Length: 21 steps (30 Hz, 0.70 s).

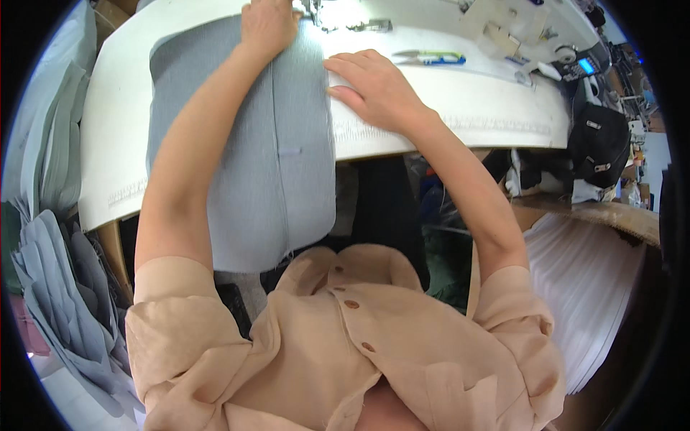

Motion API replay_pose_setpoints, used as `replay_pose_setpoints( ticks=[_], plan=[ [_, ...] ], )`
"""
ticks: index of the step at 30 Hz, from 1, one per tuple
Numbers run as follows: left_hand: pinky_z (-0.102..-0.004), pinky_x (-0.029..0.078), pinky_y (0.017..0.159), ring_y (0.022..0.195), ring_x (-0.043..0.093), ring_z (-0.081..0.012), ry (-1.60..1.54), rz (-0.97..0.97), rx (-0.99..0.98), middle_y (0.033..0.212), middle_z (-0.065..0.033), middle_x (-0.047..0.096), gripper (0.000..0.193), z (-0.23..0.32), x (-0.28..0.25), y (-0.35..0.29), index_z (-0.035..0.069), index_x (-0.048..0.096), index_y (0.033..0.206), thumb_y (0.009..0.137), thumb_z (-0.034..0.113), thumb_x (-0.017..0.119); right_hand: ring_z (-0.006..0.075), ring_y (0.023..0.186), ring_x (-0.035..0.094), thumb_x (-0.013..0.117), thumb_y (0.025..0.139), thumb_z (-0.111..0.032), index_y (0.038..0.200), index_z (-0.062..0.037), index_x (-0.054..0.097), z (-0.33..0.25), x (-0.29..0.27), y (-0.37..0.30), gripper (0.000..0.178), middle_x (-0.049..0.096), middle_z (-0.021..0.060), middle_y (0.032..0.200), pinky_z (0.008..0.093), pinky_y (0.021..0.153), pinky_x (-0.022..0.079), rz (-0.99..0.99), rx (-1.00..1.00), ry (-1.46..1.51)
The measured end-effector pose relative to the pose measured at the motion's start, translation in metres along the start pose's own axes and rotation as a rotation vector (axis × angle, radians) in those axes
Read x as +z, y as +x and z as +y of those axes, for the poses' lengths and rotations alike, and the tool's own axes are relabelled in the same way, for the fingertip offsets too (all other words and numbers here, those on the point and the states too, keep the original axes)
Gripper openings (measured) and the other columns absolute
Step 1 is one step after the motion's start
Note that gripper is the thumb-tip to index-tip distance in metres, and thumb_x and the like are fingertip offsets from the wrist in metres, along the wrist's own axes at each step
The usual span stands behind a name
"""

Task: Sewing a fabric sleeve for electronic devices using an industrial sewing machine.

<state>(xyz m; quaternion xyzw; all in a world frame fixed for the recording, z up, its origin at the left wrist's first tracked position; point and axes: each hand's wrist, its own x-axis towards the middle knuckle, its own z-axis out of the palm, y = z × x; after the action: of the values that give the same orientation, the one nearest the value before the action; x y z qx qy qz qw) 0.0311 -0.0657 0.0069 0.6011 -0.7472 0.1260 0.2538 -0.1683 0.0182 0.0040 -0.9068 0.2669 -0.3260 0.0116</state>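
A grey-blue fabric panel (305, 187) with a seam running down it lies on the white sewing table and hangs over its near edge. A small pale tab shows beside the seam. My left hand (267, 30) rests on the panel's far end, just left of the sewing machine's presser foot (314, 8). The picture's upper edge and the hand itself hide most of its fingers. At the panel's right edge lies my right hand (379, 92), open, palm down, fingers stretched left and fingertips at the cloth's edge.
Thread snips (430, 57) with a green and blue handle lie beyond my right hand. Printed ruler marks run along the table's (496, 97) near edge. Grey fabric pieces (61, 287) are heaped at left, and a stack of white sheets (586, 287) stands at right. A black bag (602, 144) is at far right.
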Motion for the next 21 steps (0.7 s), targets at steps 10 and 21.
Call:
replay_pose_setpoints(
  ticks=[10, 21],
  plan=[
    [-0.0651, 0.017, 0.088, 0.127, 0.023, -0.0293, -0.104, -0.516, 0.336, 0.136, -0.0109, 0.029, 0.092, 0.096, -0.152, -0.207, 0.010, 0.035, 0.127, 0.052, 0.048, 0.071, 0.0169, 0.097, 0.053, 0.062, 0.075, -0.012, 0.119, -0.0041, 0.045, -0.101, 0.013, -0.129, 0.048, 0.056, 0.0075, 0.106, 0.0289, 0.084, 0.040, -0.037, 0.668, 0.834],
    [-0.0608, 0.020, 0.090, 0.121, 0.036, -0.0215, 0.081, -0.394, 0.346, 0.132, -0.0067, 0.035, 0.061, 0.100, -0.136, -0.259, 0.015, 0.040, 0.125, 0.068, 0.012, 0.060, 0.0076, 0.074, 0.055, 0.055, 0.083, -0.012, 0.099, -0.0005, 0.057, -0.130, 0.035, -0.131, 0.020, 0.060, 0.0049, 0.087, 0.0208, 0.067, 0.045, -0.086, 0.868, 1.506]
  ],
)
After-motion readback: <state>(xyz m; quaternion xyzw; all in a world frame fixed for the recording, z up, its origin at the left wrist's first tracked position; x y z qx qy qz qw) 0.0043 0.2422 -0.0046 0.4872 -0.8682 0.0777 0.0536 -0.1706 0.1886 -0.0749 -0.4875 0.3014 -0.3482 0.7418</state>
